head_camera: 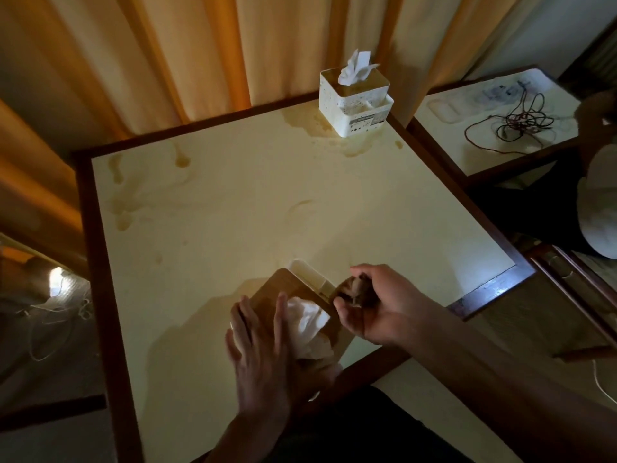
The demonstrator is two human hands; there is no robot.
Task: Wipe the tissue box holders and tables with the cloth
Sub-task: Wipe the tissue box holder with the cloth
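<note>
A tissue box holder with a brown lid [277, 289] stands near the front of the cream table [233, 202]; white tissue sticks out of its slot. My left hand [267, 355] lies flat against the holder's lid and left side, steadying it. My right hand [377, 302] grips a small crumpled brown cloth [354, 289] pressed to the holder's right edge. A second white tissue box holder [354, 101] stands at the table's far edge, with tissue sticking up. Brownish spill stains mark the tabletop around both holders and at the left.
Another table [444, 128] at the right carries a tangle of dark cords [521, 125]. Orange curtains hang behind. A white rounded object [597, 208] sits at the far right edge. Cords lie on the dark floor at the left.
</note>
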